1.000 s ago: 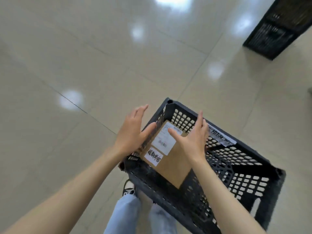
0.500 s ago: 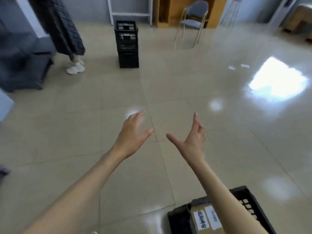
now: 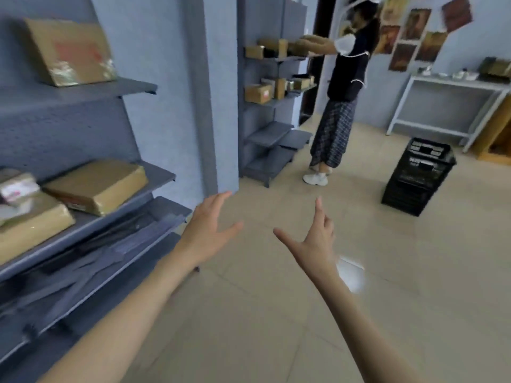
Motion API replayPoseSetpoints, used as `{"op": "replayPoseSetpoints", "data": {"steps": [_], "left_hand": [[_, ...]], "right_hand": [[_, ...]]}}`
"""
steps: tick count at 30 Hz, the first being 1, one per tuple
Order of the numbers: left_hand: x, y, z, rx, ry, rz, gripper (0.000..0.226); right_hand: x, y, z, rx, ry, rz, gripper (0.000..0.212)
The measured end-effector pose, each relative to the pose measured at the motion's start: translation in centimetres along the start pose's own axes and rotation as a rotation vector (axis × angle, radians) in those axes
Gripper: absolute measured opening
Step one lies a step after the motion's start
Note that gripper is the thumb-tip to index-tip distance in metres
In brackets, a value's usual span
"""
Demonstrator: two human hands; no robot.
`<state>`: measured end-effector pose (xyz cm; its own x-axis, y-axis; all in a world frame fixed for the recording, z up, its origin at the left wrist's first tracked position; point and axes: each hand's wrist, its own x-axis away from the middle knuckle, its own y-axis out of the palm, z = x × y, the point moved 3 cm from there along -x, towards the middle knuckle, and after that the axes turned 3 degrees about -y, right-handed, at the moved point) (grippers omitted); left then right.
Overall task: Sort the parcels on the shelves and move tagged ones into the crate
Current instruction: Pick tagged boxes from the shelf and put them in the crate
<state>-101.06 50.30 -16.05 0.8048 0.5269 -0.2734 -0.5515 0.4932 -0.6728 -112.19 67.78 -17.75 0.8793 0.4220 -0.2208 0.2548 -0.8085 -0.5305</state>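
My left hand [image 3: 206, 233] and my right hand [image 3: 313, 244] are both raised in front of me over the tiled floor, fingers spread, holding nothing. To the left stands a grey shelf unit [image 3: 119, 89]. A brown parcel [image 3: 69, 48] leans on its upper shelf. On the middle shelf lie a flat brown parcel [image 3: 96, 185], another brown parcel [image 3: 30, 230] and a small taped one [image 3: 16, 186]. The crate that I was working over is out of view. The picture is blurred.
Another person [image 3: 345, 87] stands ahead, reaching to a second shelf unit [image 3: 273, 59] that holds several small boxes. A stack of black crates [image 3: 420, 175] stands on the floor at the right. A white table [image 3: 453, 87] is against the far wall.
One second ago my hands were letting a labelled parcel down into the black crate. Since then my view has swung up and to the shelves, and both hands are empty.
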Motion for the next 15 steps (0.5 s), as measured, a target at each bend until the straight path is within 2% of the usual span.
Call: {"op": "replayPoseSetpoints", "data": {"steps": [7, 15], "left_hand": [[-4.3, -14.3, -8.7, -0.110, -0.085, 0.291, 0.063], [-11.7, -23.0, -16.0, -0.191, -0.255, 0.553, 0.059]], "right_hand": [[-7.7, 14.7, -11.9, -0.148, -0.277, -0.219, 0.105], [-18.6, 27.3, -20.4, -0.244, -0.500, -0.371, 0.102]]}}
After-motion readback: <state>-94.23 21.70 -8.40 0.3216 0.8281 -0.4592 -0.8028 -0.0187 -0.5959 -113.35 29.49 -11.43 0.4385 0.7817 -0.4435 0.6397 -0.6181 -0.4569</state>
